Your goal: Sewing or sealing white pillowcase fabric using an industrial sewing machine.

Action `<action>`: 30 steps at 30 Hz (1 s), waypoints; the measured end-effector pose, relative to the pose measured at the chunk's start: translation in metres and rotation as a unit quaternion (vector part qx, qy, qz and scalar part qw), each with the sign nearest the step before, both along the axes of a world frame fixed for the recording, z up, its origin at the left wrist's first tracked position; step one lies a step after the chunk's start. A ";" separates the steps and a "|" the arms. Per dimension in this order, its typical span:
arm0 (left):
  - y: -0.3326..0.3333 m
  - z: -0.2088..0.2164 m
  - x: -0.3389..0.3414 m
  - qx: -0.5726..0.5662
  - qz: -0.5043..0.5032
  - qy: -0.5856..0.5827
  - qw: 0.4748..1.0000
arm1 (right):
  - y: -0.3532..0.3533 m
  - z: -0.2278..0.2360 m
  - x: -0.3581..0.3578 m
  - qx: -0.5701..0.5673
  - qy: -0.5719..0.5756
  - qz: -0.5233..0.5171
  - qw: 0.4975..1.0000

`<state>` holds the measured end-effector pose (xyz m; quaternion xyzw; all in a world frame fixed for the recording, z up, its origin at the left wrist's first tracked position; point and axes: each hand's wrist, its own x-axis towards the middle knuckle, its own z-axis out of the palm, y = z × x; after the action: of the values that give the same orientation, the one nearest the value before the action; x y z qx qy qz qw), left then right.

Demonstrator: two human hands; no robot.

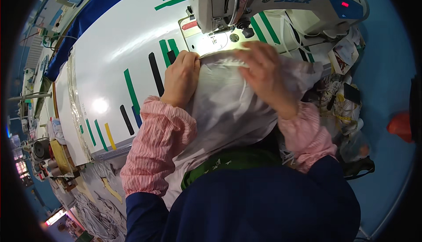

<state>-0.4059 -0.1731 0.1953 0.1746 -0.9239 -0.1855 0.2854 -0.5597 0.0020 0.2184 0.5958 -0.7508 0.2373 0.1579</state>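
Note:
A piece of pale greyish-white fabric drapes from the front of the sewing machine's needle area down over my lap. My left hand is closed on the fabric's upper left corner, its knuckles up, just short of the lit needle plate. Over the right part of the upper edge is my right hand, blurred by motion, with its thumb and fingers apart. The sewing machine stands beyond both hands, its lamp lighting the plate. The needle itself is hard to make out.
Green, black and yellow tape strips mark the white tabletop at left. Cloth scraps and threads pile up at right, beside the blue floor. Crumpled fabric lies at the lower left. A red object is at far right.

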 end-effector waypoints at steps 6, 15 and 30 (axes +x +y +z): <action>0.000 0.002 0.004 0.006 -0.006 -0.007 1.000 | -0.034 -0.006 0.007 -0.066 -0.084 0.063 0.992; 0.001 0.008 0.002 0.021 -0.017 -0.004 1.000 | -0.035 -0.009 0.003 -0.077 -0.016 0.080 0.994; 0.003 0.014 0.002 0.006 -0.045 -0.024 0.999 | -0.033 -0.008 0.003 -0.088 0.009 0.086 0.992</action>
<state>-0.4038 -0.1706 0.2098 0.1393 -0.9363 -0.1997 0.2533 -0.5570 -0.0307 0.2099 0.6442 -0.6712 0.3104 0.1954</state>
